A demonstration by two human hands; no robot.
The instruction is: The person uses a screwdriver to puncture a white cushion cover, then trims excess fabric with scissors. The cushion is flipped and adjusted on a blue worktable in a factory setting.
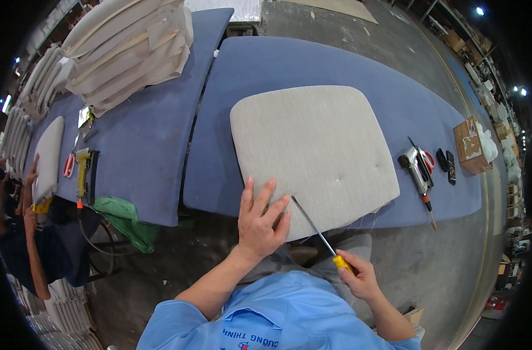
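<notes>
Head view: a worker's right hand (361,279), fingers closed around the handle, holds a yellow-handled screwdriver (313,226) just off the near edge of a pale grey cushion (306,140). The left hand (261,226) lies spread on the cushion's near left part, fingers apart, gripping nothing that can be seen. The tool's long axis slants away from the worker and leftward, from the right hand up to a tip at the cushion's face, just beside the left index fingertip; the left hand is the nearer of the two to that tip. The cushion lies flat, ahead of both hands, on a blue-covered bench (216,157), with two small dimples in its face and loose threads at its near right edge.

Farther right rest a metal air tool (416,174), red-handled scissors (428,158) and a cardboard box (469,146). Left, across a dark gap, a second bench (143,151) carries a yellow staple gun (83,175), a green cloth (123,214) over its edge and a pile of pale covers (132,55).

Whether the tip presses in or merely touches cannot be told. The left hand hides part of the cushion's edge; the right hides much of the handle. At far left, a co-worker's hands (32,170), beside another cushion (49,153), fade into the dark rim.
</notes>
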